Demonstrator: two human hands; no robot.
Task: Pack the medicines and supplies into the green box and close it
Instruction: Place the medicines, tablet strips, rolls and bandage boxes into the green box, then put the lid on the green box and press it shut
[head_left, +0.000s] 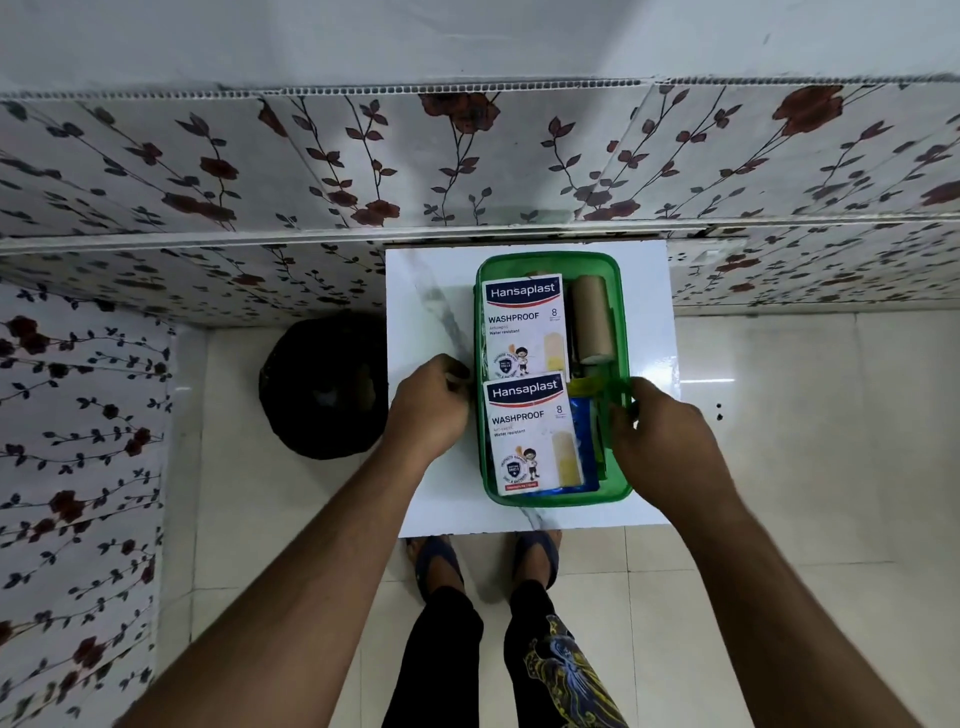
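Note:
The green box (550, 257) stands on a small white table (431, 291). Inside lie two Hansaplast plaster packs, one at the far end (524, 322) and one at the near end (532, 431). Beside them are a tan bandage roll (592, 317), a yellow item (584, 387) and a blue packet (584, 431). My left hand (428, 410) has its fingers curled against the box's left side. My right hand (660, 447) pinches a green latch flap on the right rim. Whether a clear lid covers the box, I cannot tell.
A black round object (322, 384) sits on the tiled floor left of the table. My feet in sandals (436, 561) stand at the table's near edge. Flower-patterned panels (363, 166) close off the back and the left side.

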